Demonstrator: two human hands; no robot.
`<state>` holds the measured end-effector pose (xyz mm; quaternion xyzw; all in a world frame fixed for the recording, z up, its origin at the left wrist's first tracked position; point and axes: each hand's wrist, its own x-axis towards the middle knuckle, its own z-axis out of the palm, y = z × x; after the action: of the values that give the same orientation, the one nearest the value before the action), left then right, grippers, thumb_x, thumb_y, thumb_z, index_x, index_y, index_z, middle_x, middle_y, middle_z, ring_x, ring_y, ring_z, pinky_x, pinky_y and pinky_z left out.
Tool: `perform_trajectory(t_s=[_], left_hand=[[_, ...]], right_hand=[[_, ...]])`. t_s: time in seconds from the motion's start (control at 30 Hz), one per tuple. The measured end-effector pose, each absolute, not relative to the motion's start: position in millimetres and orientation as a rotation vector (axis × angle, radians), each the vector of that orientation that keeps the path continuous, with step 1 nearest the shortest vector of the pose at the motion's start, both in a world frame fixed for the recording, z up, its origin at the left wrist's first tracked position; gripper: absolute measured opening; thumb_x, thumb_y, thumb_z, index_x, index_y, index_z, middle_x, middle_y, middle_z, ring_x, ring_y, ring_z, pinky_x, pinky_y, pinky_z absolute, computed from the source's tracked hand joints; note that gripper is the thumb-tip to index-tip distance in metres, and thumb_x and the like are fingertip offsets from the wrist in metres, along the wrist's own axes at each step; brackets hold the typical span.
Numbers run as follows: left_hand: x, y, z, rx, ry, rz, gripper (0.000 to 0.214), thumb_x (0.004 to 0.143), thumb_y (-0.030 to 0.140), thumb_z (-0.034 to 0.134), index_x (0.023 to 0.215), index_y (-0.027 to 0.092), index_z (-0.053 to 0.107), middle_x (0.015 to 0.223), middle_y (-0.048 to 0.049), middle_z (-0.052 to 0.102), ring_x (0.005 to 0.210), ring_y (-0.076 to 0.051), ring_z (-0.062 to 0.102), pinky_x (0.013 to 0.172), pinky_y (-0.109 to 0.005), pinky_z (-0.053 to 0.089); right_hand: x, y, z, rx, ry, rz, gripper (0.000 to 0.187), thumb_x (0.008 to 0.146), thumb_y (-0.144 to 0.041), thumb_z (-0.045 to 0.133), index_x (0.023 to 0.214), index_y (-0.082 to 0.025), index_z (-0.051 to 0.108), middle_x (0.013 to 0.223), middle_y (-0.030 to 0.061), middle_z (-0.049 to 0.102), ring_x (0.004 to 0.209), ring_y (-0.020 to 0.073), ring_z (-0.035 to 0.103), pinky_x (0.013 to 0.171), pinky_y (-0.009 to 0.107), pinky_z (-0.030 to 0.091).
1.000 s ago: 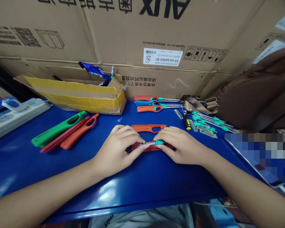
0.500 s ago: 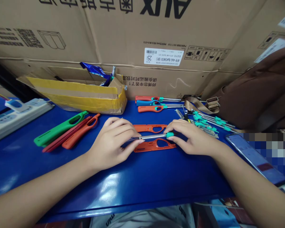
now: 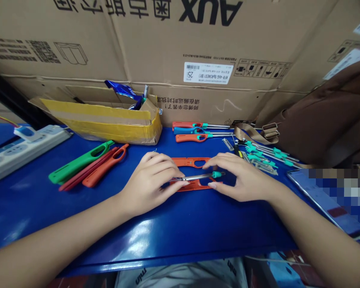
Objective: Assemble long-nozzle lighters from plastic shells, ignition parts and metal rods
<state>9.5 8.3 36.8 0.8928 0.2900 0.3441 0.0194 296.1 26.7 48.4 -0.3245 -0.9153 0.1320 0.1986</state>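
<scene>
My left hand pinches one end of a slim metal lighter tube between thumb and fingers; its teal end piece points right. My right hand has thumb and fingers apart around that teal end, with a gap visible on both sides of it. Below the tube lie two orange lighter shell halves on the blue table: the far half shows its trigger loop, while the near half is partly hidden by the tube and my left hand.
Left are green, red and orange shells. Behind stand assembled lighters and an open carton. To the right lie teal-tipped tubes, a phone and a brown bag. A power strip lies far left.
My right fingers have come off the teal end piece and spread apart. The tube, still in my left hand, has tilted slightly and now overlaps the near orange half. The view has shifted a little.
</scene>
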Motion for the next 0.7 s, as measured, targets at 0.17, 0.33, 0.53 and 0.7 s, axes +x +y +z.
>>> perform_trajectory(t_s=[0.17, 0.33, 0.53, 0.7], left_hand=[[15, 5, 33, 2.756, 0.848, 1.064, 0.007, 0.094, 0.027, 0.071, 0.097, 0.021, 0.071, 0.093, -0.0008, 0.076, 0.091, -0.018, 0.066, 0.091, -0.037, 0.041], [14, 3, 34, 2.694, 0.84, 1.051, 0.013, 0.091, 0.03, 0.075, 0.101, 0.021, 0.073, 0.098, -0.0017, 0.077, 0.092, -0.019, 0.066, 0.09, -0.037, 0.042], [14, 1, 34, 2.675, 0.822, 1.173, 0.016, 0.091, 0.02, 0.074, 0.107, 0.019, 0.073, 0.101, -0.0037, 0.078, 0.093, -0.019, 0.067, 0.09, -0.037, 0.044], [15, 0, 36, 2.65, 0.799, 1.223, 0.012, 0.091, 0.017, 0.073, 0.103, 0.021, 0.075, 0.097, -0.0019, 0.08, 0.089, -0.018, 0.068, 0.086, -0.037, 0.045]], right_hand=[[273, 18, 38, -0.755, -2.59, 0.328, 0.015, 0.102, -0.028, 0.056, 0.11, -0.02, 0.067, 0.104, 0.0055, 0.076, 0.097, 0.0204, 0.068, 0.092, 0.038, 0.048], [272, 16, 34, -0.742, -2.568, 0.384, 0.016, 0.104, -0.021, 0.051, 0.105, -0.019, 0.066, 0.102, 0.0044, 0.076, 0.094, 0.0185, 0.068, 0.089, 0.035, 0.049], [277, 17, 35, -0.709, -2.558, 0.318, 0.018, 0.104, -0.021, 0.049, 0.109, -0.016, 0.066, 0.1, 0.0062, 0.075, 0.091, 0.0188, 0.067, 0.087, 0.036, 0.048], [276, 17, 36, -0.642, -2.534, 0.257, 0.015, 0.102, -0.019, 0.053, 0.109, -0.016, 0.066, 0.099, 0.0064, 0.075, 0.089, 0.0183, 0.067, 0.084, 0.034, 0.048]])
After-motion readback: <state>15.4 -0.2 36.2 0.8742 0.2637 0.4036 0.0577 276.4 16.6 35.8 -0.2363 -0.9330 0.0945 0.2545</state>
